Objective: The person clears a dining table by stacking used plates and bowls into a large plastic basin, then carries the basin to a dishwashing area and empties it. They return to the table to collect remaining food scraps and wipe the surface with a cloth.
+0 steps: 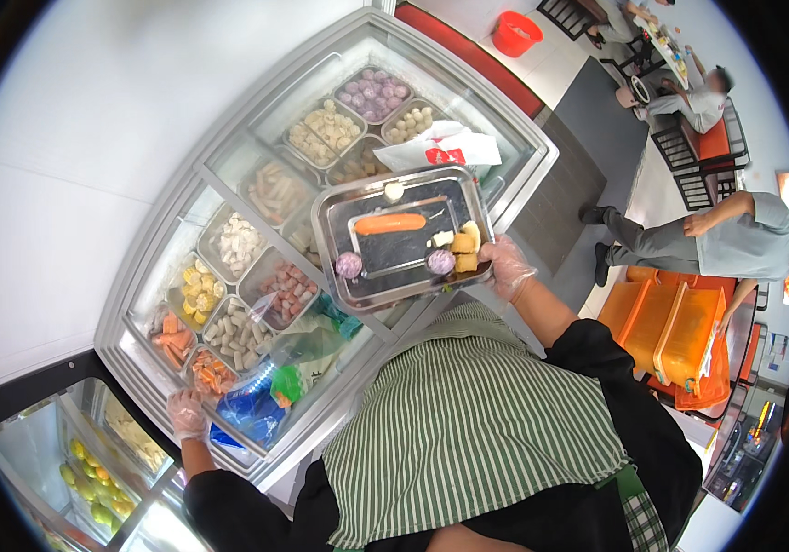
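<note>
My right hand (pixel 508 265), in a clear plastic glove, grips the right edge of a rectangular stainless steel tray (pixel 394 290) above the chest freezer. An orange sausage (pixel 390 223) lies in it, with two purple speckled balls (pixel 349 265), brown cubes (pixel 465 252) and a few pale pieces. My left hand (pixel 188 414), also gloved, curls over the edge rail of the freezer's sliding glass lid (pixel 239 431) at the lower left. Near it, under the glass, are metal pans of orange-and-white sticks (pixel 212 372) and corn pieces (pixel 200 293).
More food pans, including purple balls (pixel 374 94), fill the freezer (pixel 194 169). A white plastic bag (pixel 439 148) lies behind the tray. Lower left stands a lit display case (pixel 43 441) with fruit. Rightward, a person (pixel 739 234) stands beside orange bins (pixel 670 331); others sit farther back.
</note>
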The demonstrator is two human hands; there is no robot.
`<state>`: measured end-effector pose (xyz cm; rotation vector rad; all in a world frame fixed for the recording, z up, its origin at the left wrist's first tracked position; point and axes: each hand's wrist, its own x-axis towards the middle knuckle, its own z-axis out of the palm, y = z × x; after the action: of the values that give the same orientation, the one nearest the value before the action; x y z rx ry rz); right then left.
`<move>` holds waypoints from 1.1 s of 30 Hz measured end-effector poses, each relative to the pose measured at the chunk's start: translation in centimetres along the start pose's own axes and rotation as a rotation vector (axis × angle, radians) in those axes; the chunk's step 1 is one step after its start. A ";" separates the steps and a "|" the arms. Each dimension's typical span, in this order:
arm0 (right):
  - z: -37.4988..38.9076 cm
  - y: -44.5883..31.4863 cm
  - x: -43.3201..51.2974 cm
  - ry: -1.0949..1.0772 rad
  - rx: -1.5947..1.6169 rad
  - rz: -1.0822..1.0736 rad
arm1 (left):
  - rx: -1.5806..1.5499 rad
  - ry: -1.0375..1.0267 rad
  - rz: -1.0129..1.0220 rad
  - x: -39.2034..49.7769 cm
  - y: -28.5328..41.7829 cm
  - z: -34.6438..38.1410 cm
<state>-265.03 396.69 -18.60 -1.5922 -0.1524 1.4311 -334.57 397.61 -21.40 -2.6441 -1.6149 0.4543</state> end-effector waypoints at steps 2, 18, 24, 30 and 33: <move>-1.4 -0.2 0.7 -0.007 0.054 -0.044 | 0.093 -0.281 -0.166 -1.9 -1.1 0.5; -20.7 -6.4 11.0 -0.007 0.306 -0.257 | -0.380 0.587 0.368 38.5 37.8 -17.1; -32.9 -8.6 13.2 -0.116 0.152 -0.373 | -0.170 0.643 0.687 53.7 53.4 -20.6; -37.3 -13.4 14.7 -0.066 0.248 -0.386 | -0.135 0.348 0.474 56.9 59.1 -21.1; -37.8 -15.1 15.3 0.033 0.255 -0.363 | -0.185 0.521 0.474 54.7 57.2 -19.1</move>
<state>-222.04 393.80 -24.27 -1.3007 -0.2184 1.0949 -256.70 421.27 -25.28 -2.9238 -0.9204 -0.3858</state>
